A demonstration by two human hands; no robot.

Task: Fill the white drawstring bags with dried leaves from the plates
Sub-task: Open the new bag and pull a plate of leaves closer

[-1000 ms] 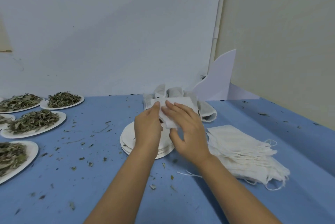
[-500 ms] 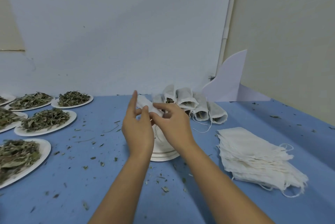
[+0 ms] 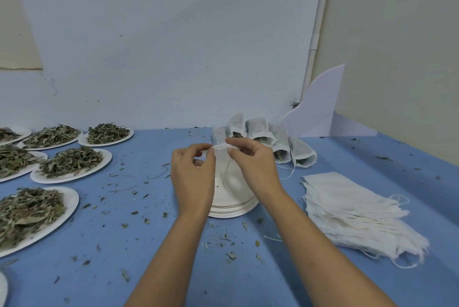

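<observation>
Bag (image 3: 221,149) is held at centre frame, mouth up, its rim pinched at both ends. The body hangs between the hands, in front of the stack of empty plates (image 3: 233,208). A thin thread (image 3: 225,177), likely the drawstring, is seen trailing down the front face.

Step is judged to be opening the mouth before filling. To do it well:
- One fabric layer only should be taken per hand; if both layers are caught, the mouth stays flat.
- The layers should be rolled apart between thumb and forefinger, then pulled wide.
- The thread should be kept outside the opening so it is not buried under leaves.
- No leaves are within reach: the nearest loaded plate (image 3: 72,165) sits well apart, at left of frame, so the opened bag has to be carried over.

Left hand (image 3: 192,175) is shown back to camera, thumb and forefinger pinching the left end of the rim, other fingers curled in loosely. Right hand (image 3: 253,165) pinches the right end the same way, remaining fingers folded below. Both hands are raised off the table (image 3: 149,244); the forearms enter from the bottom edge and converge at centre.

Filled bags (image 3: 263,136) are stacked just behind the hands. A pile of flat bags (image 3: 352,207) lies at right of frame.
</observation>
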